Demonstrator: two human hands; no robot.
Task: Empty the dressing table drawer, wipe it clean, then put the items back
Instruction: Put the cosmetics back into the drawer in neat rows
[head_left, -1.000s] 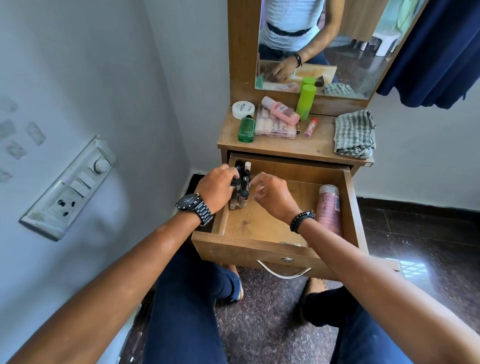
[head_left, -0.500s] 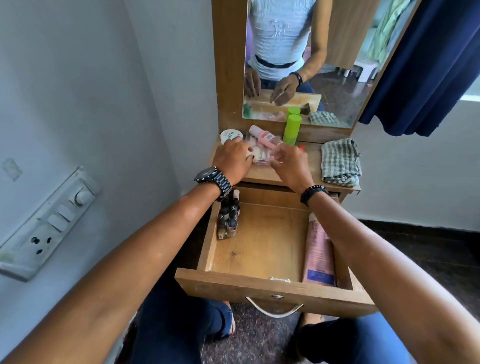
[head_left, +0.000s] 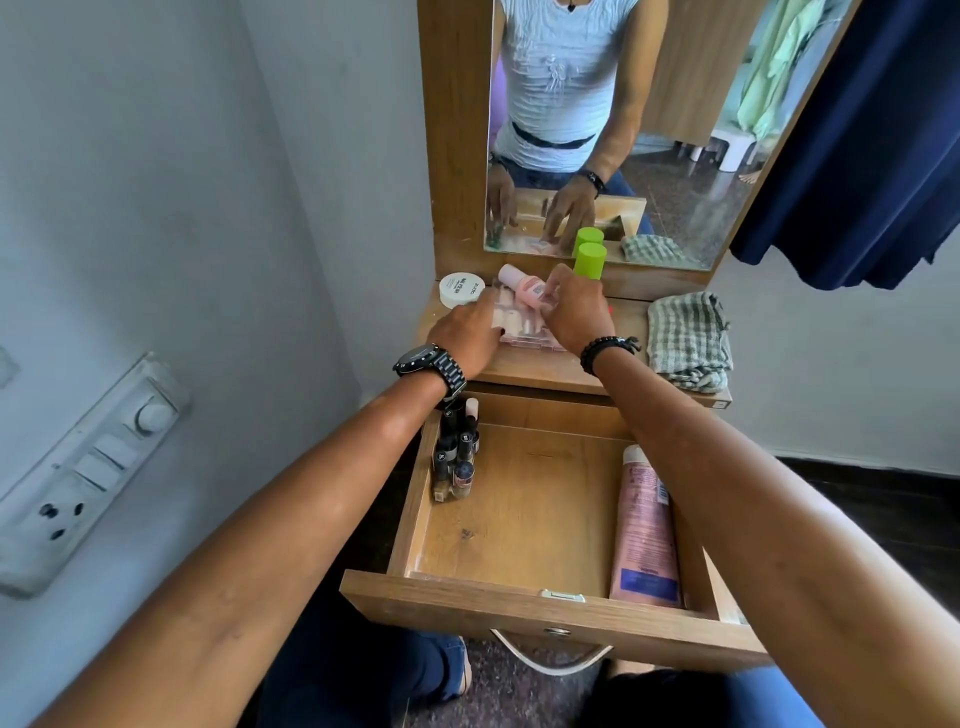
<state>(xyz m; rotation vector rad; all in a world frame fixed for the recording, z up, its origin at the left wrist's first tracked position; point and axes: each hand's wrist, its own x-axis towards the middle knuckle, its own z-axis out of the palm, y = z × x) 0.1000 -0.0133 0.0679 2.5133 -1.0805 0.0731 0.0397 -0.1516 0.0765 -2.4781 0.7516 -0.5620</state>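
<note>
Both hands have left the drawer, where they stood at the nail polish bottles a second ago, and now reach over the worktop (head_left: 550, 366) in the upper middle of the frame. The left hand (head_left: 465, 335), with a black watch on its wrist, lies at the left edge of a clear plastic case (head_left: 519, 325) of small pale items; its fingers reach along the case, but I cannot tell whether they grip it or only touch it. The right hand (head_left: 576, 309), with a black bead bracelet, is at the right side of the same case, its fingertips pinching at the pink bottle (head_left: 524, 285) that lies on top of it; how firm that grip is I cannot tell.

A white round jar (head_left: 461, 289) stands just left of the case, a green-capped bottle (head_left: 589, 260) just behind the right hand, and a folded checked cloth (head_left: 688, 338) at the right end of the worktop.

Below, in the middle of the frame, the drawer (head_left: 519, 605) stands pulled out. A cluster of nail polish bottles (head_left: 457, 452) stands upright in its back left corner, and a pink tube (head_left: 644, 530) lies along its right wall. Both are well apart from the hands.
</note>
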